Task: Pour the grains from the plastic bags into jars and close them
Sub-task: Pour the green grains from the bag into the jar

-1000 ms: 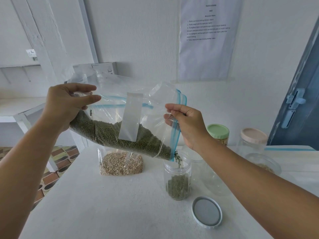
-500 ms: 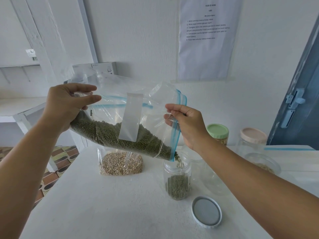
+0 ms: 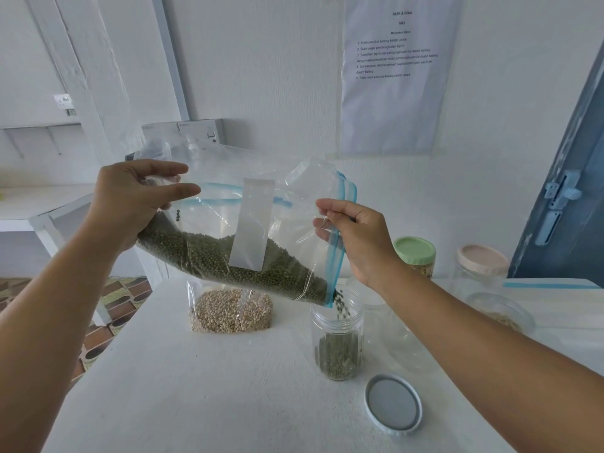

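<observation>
Beans (image 3: pixel 235 266) fill the low side of the clear zip bag (image 3: pixel 228 223), which we hold tilted above the white table (image 3: pixel 196 387). Our left hand (image 3: pixel 130 204) grips the raised bottom end; our right hand (image 3: pixel 359 237) pinches the blue zip edge. From the lowest corner, beans fall into the open jar (image 3: pixel 338 341), partly filled, standing below. Its lid (image 3: pixel 393 404) lies just beside it. A second bag (image 3: pixel 231 310) of pale grain rests behind.
</observation>
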`<state>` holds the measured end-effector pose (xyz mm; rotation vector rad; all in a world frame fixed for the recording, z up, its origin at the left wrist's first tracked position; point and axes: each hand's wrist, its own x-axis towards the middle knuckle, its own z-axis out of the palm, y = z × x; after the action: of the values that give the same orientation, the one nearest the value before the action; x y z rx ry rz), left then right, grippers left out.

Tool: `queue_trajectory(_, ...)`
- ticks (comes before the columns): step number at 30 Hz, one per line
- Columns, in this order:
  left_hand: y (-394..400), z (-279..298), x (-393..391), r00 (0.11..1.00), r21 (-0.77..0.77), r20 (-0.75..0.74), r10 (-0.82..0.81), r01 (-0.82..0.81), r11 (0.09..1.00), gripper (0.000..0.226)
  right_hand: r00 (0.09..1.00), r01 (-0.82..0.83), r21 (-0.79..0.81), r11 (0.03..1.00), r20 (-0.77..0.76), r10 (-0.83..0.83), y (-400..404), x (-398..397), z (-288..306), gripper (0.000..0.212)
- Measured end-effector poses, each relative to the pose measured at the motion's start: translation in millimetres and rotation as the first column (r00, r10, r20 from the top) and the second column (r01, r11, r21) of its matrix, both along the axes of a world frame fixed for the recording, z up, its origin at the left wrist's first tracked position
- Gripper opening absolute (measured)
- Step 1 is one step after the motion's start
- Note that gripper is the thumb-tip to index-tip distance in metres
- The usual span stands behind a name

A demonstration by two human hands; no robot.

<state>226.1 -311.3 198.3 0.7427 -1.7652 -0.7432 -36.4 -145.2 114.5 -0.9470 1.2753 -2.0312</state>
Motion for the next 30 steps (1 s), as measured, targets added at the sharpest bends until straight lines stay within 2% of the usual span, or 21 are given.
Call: queue_trajectory(30, -9, 6, 3, 0.999, -0.038, -0.026, -0.043, 0.042, 0.998, 0.031, 1.0, 0.012, 0.0, 1.0, 0.008, -0.012, -1, 0, 1, 0.023)
